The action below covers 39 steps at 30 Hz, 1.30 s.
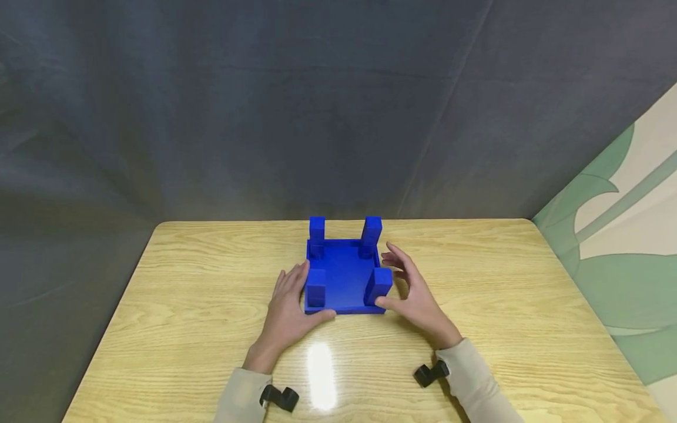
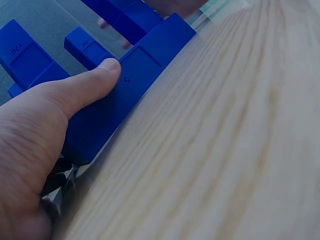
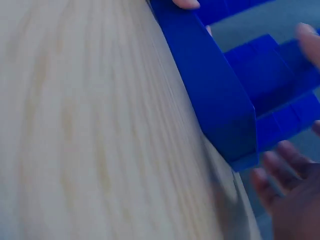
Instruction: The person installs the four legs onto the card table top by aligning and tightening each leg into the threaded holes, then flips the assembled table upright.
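Observation:
A blue square tray [image 1: 346, 276] with a low rim and an upright post at each corner stands on the wooden table. My left hand [image 1: 290, 305] holds its near left corner, thumb along the front rim and fingers along the left side. In the left wrist view the thumb lies on the tray's front wall [image 2: 135, 70], which bears a small number. At the right side, my right hand [image 1: 415, 294] is spread around the near right post [image 1: 379, 283]. Its thumb is at the post; the other fingers [image 3: 280, 172] stand apart from the tray in the right wrist view.
The light wood-grain table [image 1: 211, 282] spreads out around the tray. A dark grey curtain [image 1: 317, 117] hangs behind and on the left. Cloth with green leaf shapes [image 1: 624, 282] is on the right. Each wrist wears a small black device [image 1: 279, 398].

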{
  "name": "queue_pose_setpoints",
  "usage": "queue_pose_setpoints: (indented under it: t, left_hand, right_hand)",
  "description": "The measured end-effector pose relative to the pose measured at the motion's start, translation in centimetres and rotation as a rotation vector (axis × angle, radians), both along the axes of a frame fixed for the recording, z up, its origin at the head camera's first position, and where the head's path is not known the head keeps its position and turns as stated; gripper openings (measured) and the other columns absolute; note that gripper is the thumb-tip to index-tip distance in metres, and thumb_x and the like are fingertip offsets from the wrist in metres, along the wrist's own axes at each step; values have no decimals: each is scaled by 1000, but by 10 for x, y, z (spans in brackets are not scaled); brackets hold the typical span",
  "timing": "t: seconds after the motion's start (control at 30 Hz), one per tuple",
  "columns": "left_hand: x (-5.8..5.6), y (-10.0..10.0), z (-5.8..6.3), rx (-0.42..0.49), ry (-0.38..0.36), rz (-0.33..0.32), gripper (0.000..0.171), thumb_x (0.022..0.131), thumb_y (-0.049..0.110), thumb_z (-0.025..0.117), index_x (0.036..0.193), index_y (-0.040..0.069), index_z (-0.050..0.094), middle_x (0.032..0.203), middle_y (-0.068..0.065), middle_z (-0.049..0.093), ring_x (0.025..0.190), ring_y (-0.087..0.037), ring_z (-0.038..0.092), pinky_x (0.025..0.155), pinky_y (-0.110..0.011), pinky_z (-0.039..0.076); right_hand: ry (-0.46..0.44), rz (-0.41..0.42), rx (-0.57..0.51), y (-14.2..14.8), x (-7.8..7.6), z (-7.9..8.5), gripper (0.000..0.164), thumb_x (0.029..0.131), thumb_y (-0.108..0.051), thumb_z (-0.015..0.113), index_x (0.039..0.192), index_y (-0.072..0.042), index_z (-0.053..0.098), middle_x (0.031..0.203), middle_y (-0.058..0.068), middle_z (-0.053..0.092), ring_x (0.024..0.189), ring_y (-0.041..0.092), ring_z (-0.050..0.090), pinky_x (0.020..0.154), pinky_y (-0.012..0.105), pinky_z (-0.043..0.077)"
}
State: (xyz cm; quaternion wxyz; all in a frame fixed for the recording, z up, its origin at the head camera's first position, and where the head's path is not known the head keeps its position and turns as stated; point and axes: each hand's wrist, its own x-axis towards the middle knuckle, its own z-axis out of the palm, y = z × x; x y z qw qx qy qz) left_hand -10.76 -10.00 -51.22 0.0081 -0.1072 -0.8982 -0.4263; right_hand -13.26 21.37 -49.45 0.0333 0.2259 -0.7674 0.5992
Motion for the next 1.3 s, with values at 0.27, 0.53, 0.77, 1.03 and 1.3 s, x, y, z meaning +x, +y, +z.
queue_pose_setpoints:
  t: [0.27,0.53,0.77,1.03,1.3]
  left_hand:
    - [-3,0,0,69,-4,36,142,73,49,104,180,14,17,178,-15,37,169,-42,22,140,-58,14]
    - [-1,-2,2,141,-45,50,143,72,38,108,180,17,17,170,-13,48,170,-43,15,138,-67,12]
    - [1,-4,5,168,-63,89,141,68,37,110,178,17,25,164,-11,56,168,-50,12,134,-74,14]
    - [1,-4,5,148,-14,78,139,66,36,110,177,14,30,161,-11,58,166,-55,15,133,-76,17]
    - [5,0,9,171,-47,74,134,74,44,106,179,20,26,166,-9,53,167,-50,15,133,-77,15]
  right_hand:
    - [-127,57,52,5,0,-10,126,79,-11,103,177,-10,24,167,24,46,154,34,46,124,13,36]
    - [-58,51,176,5,5,-16,127,75,-11,106,177,-13,30,175,15,42,156,21,48,127,16,35]
    - [-22,-75,347,1,11,-13,122,75,-22,107,175,-23,37,149,9,71,140,30,66,126,29,41]
    - [36,-138,291,-5,24,-17,109,79,-12,103,171,-13,45,148,13,72,133,33,71,121,11,35]
    - [-10,-147,146,-4,27,-14,101,79,1,99,166,-4,49,147,19,70,137,6,64,120,10,39]
